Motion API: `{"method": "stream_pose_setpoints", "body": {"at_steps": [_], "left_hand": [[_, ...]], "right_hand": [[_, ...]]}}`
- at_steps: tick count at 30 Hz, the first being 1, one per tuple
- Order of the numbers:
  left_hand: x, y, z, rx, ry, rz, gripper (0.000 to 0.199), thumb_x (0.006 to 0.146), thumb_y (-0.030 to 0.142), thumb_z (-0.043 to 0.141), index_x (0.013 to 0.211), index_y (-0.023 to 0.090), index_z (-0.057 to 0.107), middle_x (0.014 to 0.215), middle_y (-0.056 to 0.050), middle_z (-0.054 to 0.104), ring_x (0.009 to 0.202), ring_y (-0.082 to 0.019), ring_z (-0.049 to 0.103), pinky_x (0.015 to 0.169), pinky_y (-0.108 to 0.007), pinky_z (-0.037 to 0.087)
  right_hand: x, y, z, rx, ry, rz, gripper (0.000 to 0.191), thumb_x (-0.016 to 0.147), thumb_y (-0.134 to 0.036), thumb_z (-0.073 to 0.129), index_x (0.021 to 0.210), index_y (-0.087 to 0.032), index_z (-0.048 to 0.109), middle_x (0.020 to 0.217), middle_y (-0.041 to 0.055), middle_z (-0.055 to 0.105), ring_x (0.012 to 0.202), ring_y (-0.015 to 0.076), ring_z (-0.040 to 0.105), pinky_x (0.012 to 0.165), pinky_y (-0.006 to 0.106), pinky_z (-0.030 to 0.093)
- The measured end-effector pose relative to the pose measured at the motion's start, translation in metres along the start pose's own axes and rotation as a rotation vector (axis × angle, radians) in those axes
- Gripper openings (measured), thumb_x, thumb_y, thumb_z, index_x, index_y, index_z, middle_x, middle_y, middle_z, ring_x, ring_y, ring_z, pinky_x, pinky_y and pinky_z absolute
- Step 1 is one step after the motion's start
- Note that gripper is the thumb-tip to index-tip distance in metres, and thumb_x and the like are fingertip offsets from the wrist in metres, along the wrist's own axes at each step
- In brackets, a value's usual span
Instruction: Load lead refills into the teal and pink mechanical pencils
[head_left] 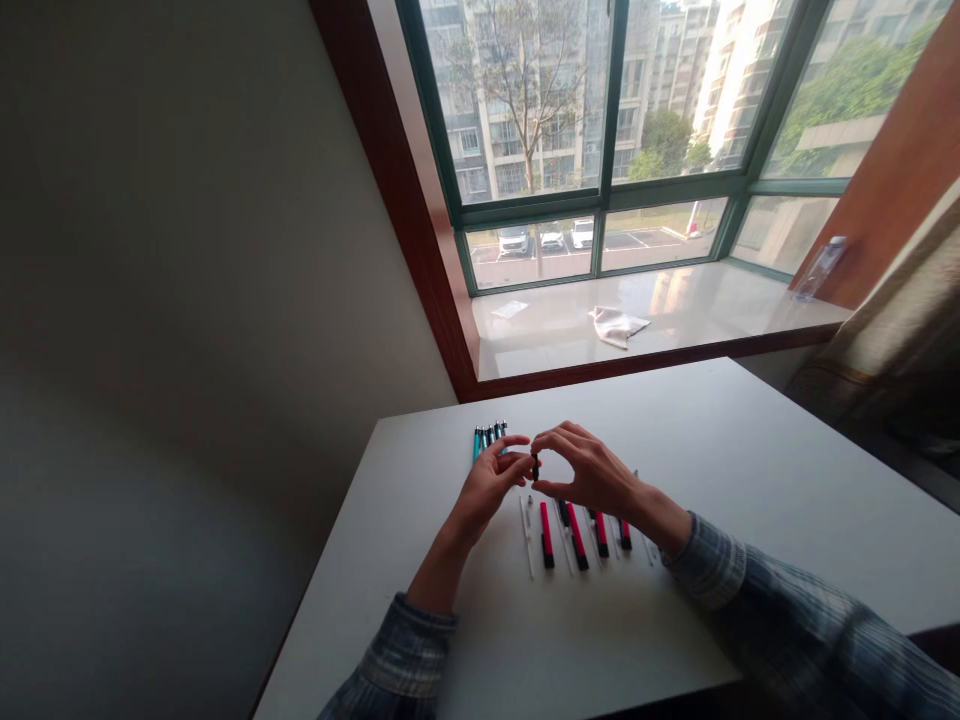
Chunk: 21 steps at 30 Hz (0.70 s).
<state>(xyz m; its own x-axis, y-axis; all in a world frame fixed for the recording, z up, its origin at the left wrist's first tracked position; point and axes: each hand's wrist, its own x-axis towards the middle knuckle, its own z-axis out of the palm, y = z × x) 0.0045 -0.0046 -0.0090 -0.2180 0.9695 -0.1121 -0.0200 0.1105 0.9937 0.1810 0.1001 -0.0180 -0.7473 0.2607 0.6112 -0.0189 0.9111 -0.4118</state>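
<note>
A small black pen part [535, 467] is held upright above the white table, between the fingertips of both hands. My left hand [487, 485] pinches it from the left side. My right hand [592, 472] has its thumb and forefinger curved around it, closed at its two ends. Below them lie several red pen barrels with black ends [547, 535], spread in a row. Thin clear-white refills [527, 540] lie between the barrels, and a small silver tip [530, 500] rests near the left refill. The right hand and wrist partly cover the row.
Several teal pens [477, 442] lie side by side behind my left hand on the white table [750, 450]. Beyond it, a cloth [618, 327], a paper [511, 310] and a clear bottle [821, 268] are on the window sill. A wall [225, 300] stands at the left.
</note>
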Motion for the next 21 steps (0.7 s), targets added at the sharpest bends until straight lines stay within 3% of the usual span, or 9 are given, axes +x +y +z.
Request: {"method": "stream_pose_setpoints", "body": {"at_steps": [3,5,7,11,16,21], "left_hand": [[-0.006,0.000,0.002,-0.021,0.000,-0.006,0.048,0.077,0.041,0.084,0.115,0.017,0.065,0.101,-0.011,0.076,0.096,-0.025,0.071,0.086,-0.038,0.052],[-0.006,0.000,0.000,-0.028,0.082,0.018,0.046,0.076,0.041,0.084,0.111,0.017,0.065,0.100,-0.010,0.077,0.096,-0.025,0.071,0.086,-0.038,0.053],[-0.005,-0.001,-0.006,-0.012,0.201,0.058,0.044,0.076,0.042,0.083,0.108,0.018,0.064,0.100,-0.010,0.077,0.095,-0.025,0.071,0.087,-0.039,0.053],[0.000,-0.005,-0.017,0.139,0.364,0.158,0.036,0.077,0.043,0.081,0.101,0.019,0.067,0.105,-0.010,0.075,0.100,-0.027,0.071,0.087,-0.040,0.056],[0.002,-0.008,-0.015,0.328,0.415,0.276,0.024,0.082,0.040,0.076,0.096,0.021,0.072,0.102,-0.007,0.076,0.096,-0.025,0.071,0.084,-0.039,0.056],[-0.003,-0.007,-0.003,0.474,0.404,0.329,0.017,0.086,0.037,0.072,0.097,0.024,0.075,0.102,-0.005,0.077,0.095,-0.025,0.070,0.087,-0.040,0.054]], "right_hand": [[0.000,-0.001,0.001,0.053,0.020,-0.012,0.042,0.091,-0.031,0.076,0.128,-0.023,0.057,0.120,0.0107,0.069,0.108,0.0274,0.066,0.088,0.046,0.060],[-0.001,0.001,0.003,0.079,0.045,0.034,0.050,0.089,-0.034,0.078,0.132,-0.023,0.056,0.123,0.0110,0.069,0.112,0.0276,0.066,0.090,0.046,0.060],[-0.004,0.005,0.005,0.075,0.033,0.101,0.044,0.089,-0.034,0.078,0.128,-0.023,0.061,0.119,0.0099,0.071,0.110,0.0267,0.066,0.089,0.044,0.060],[-0.008,0.008,0.014,0.032,-0.163,0.172,0.020,0.092,-0.032,0.075,0.110,-0.024,0.072,0.100,0.0059,0.076,0.097,0.0241,0.067,0.081,0.038,0.058],[-0.007,-0.002,0.027,0.046,-0.299,0.178,0.009,0.092,-0.030,0.075,0.097,-0.023,0.078,0.087,0.0061,0.077,0.086,0.0232,0.065,0.075,0.035,0.055],[-0.005,0.006,0.019,0.288,-0.077,0.346,0.014,0.094,-0.035,0.072,0.099,-0.024,0.079,0.092,0.0048,0.079,0.083,0.0205,0.070,0.078,0.037,0.058]]}}
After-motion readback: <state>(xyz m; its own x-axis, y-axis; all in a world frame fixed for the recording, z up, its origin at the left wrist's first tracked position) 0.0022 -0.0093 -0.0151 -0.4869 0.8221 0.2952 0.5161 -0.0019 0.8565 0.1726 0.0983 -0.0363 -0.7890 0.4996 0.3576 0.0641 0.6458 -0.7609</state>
